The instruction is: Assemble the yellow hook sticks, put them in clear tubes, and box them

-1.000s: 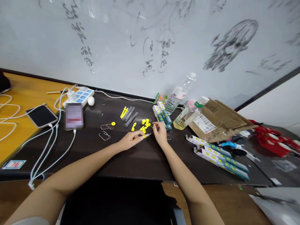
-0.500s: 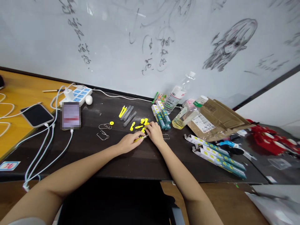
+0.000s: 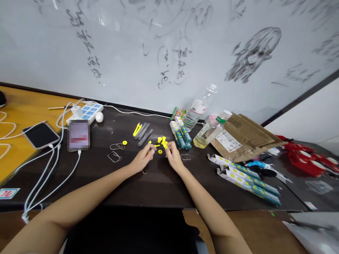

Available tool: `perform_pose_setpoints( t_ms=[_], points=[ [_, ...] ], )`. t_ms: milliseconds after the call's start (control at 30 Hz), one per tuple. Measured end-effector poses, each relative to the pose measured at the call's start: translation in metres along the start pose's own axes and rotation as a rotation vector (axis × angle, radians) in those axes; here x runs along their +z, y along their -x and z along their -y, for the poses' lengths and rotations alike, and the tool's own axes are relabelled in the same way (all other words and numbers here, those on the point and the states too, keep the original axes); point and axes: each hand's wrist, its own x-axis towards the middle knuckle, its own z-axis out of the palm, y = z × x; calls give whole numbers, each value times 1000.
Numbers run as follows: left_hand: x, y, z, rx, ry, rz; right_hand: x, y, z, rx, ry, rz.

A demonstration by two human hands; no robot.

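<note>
My left hand point(image 3: 143, 158) is closed in a pinch on a thin metal wire piece; its hooked end point(image 3: 144, 172) shows below the palm and a bit of it at the fingertips. My right hand point(image 3: 173, 156) pinches a small yellow plastic piece point(image 3: 165, 145) at the edge of a little group of yellow parts; the fingers partly hide it. A yellow ring point(image 3: 160, 152) lies between the hands. Behind them are clear grey tubes point(image 3: 143, 131) and yellow sticks point(image 3: 137, 129). Bent wires point(image 3: 114, 157) and another yellow ring point(image 3: 124, 143) lie to the left, a wire loop point(image 3: 185, 157) to the right.
Two small boxes point(image 3: 180, 133) stand behind my right hand, near a water bottle point(image 3: 196, 111) and a bottle of yellow liquid point(image 3: 212, 130). Long opened boxes point(image 3: 247, 180) and a cardboard parcel point(image 3: 243, 137) lie right. A power strip point(image 3: 90, 112), phone point(image 3: 41, 135) and cables are left.
My hands have moved apart: the left went left and slightly down, the right stays by the yellow parts. The yellow ring between them and the wire's hooked end now show.
</note>
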Motion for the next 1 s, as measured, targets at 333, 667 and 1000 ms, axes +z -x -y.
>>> perform_pose_setpoints(
  t_ms=[333,667,1000],
  points=[
    [2,-1,6,-123,117,91,8,11,19,-51,-107,113],
    [3,-1,8,-212,157,150,7,10,33,118,-406,190],
    [3,1,7,-189,82,150,8,7,30,256,-468,219]
  ],
)
